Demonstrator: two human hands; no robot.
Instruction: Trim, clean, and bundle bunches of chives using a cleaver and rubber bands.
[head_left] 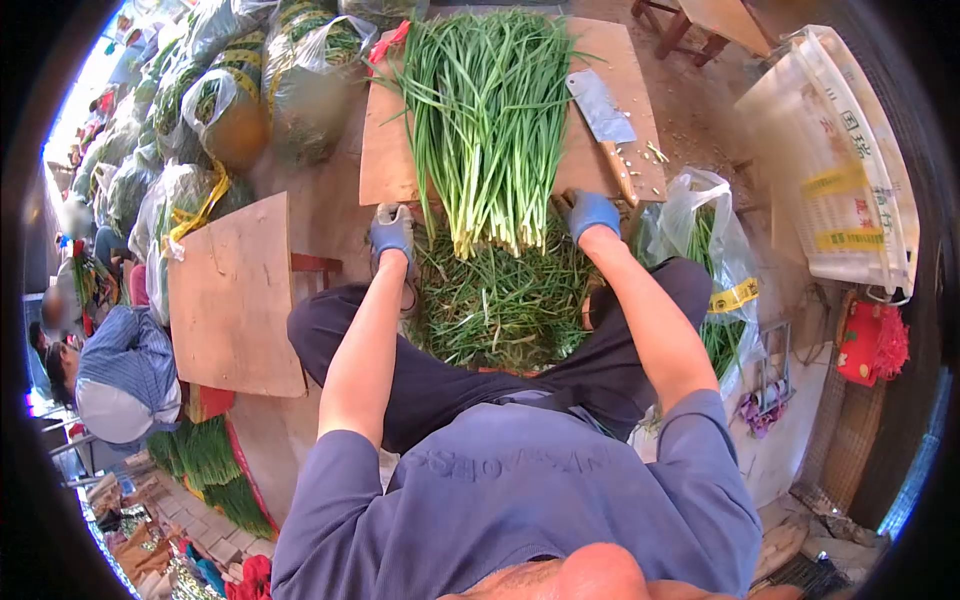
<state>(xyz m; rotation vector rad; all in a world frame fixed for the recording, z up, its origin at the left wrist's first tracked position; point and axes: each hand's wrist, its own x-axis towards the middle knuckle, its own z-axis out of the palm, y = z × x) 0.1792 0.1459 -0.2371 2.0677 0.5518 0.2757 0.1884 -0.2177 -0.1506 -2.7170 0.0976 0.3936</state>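
Large sheaf of green stalks (490, 110) on the wooden table (384, 150), pale ends toward the person and overhanging the near edge. Left hand (391, 230), gloved, fingers curled in at that edge, just left of the stalks. Right hand (592, 212), gloved, at the same edge, just right of them. Cannot tell whether either grips the table. Cleaver (603, 108) lies flat right of the sheaf, wooden handle toward the person, pale scraps nearby. Red tie (392, 42) at upper left. Heap of loose greens (505, 310) between the knees. Plastic bag (722, 255) of greens by the right knee. Far left: stuffed bags (228, 108); another person (125, 365), striped sleeves.
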